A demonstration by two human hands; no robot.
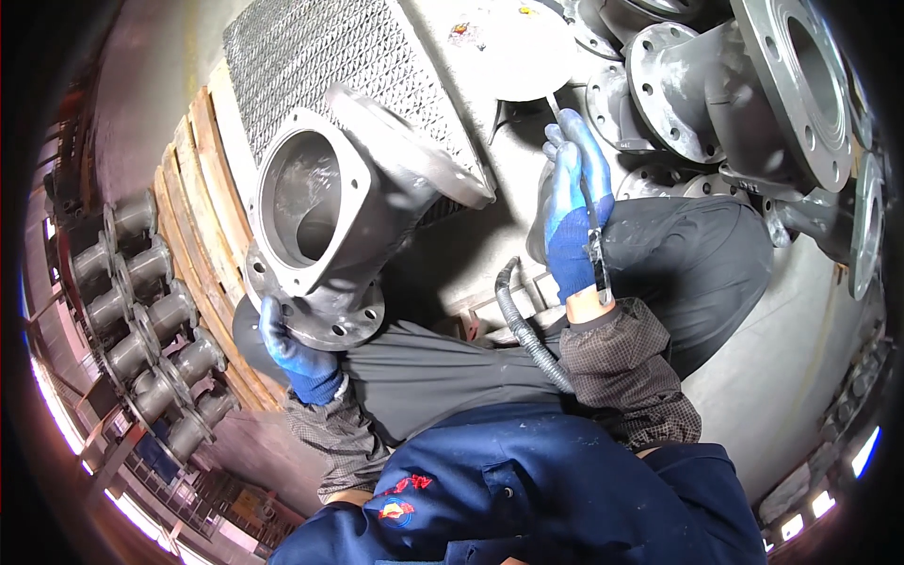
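Observation:
A grey cast-metal flanged pipe fitting (377, 202) with a wide round bore stands tilted in front of me on the left. My left hand (294, 356), in a blue glove, grips the edge of its lower flange. My right hand (578, 202), also gloved in blue, is closed around a slim, long tool (595, 252). The tool's lower end runs along my wrist, and its thin tip points toward a bright white round surface (527, 61). Glare washes out that surface, and the tool's exact kind does not show.
Behind the fitting lies a metal mesh panel (330, 61), with wooden pallet boards (202, 179) at its left. Flanged fittings (744, 89) crowd the right side; several more (155, 315) are stacked far left. A ribbed grey hose (523, 325) curves between my legs.

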